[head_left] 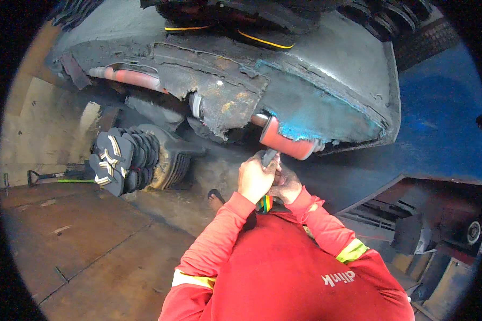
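My left hand [256, 177] and my right hand [287, 185] are close together in front of a red sanding drum [286, 142]. Both are closed on a flip-flop [269, 157], whose grey end shows above my fingers, by the drum's lower edge. Most of it is hidden by my hands, and whether it touches the drum I cannot tell. A green, yellow and red striped band [265, 203] shows just below my hands. The drum sits on a shaft under a dusty, ragged cover [214, 85] with blue dust stuck to it.
Another red roller [131, 77] lies further left along the machine. Several black flip-flops with white-striped straps [112, 158] are piled on a stand at left. More dark soles [267, 40] rest on the machine top. A blue panel [439, 117] and a dark metal frame [412, 214] stand at right.
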The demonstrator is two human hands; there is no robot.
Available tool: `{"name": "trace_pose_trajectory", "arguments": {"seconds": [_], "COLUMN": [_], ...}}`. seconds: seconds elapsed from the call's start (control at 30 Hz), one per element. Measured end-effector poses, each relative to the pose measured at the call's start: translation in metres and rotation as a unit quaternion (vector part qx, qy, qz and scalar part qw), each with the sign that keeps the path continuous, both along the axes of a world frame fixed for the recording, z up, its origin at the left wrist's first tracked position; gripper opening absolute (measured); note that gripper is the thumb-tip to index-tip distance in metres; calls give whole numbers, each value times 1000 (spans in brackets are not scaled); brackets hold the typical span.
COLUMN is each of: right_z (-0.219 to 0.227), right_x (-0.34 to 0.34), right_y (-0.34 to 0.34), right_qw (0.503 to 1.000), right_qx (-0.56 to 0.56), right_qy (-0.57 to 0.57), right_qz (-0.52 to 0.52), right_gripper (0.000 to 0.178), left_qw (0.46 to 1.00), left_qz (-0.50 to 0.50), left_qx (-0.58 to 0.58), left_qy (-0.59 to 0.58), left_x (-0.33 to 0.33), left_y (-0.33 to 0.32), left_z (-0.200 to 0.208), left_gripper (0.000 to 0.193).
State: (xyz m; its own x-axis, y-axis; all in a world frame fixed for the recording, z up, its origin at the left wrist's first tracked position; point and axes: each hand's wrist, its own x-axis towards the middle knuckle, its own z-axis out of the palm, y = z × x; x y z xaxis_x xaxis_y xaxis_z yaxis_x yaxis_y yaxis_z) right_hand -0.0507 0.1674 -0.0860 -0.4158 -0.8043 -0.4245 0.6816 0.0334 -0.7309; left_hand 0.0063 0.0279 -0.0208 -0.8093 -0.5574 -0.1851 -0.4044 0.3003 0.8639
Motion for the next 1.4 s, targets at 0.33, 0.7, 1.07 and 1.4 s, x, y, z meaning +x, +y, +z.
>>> {"name": "trace_pose_trajectory", "arguments": {"seconds": [0.33,0.7,1.07,1.4], "right_z": [31,14,24,53], "right_x": [17,23,38,35], "right_y": [-6,-12,-5,-13], "right_qw": [986,998,815,884], "right_qx": [96,18,165,171], "right_qy": [137,45,553,432], "right_qz": [13,-27,-55,47], "right_gripper": [88,89,80,66], "left_qw": [989,998,970,989], "left_qz": [22,-38,-18,-37], "left_qx": [67,33,179,-126], "left_qy": [126,27,163,71], "left_x": [18,12,33,22], "left_y": [0,-13,-3,-24], "left_z": [-15,-4,-22,9], "left_gripper": [39,35,44,40]}}
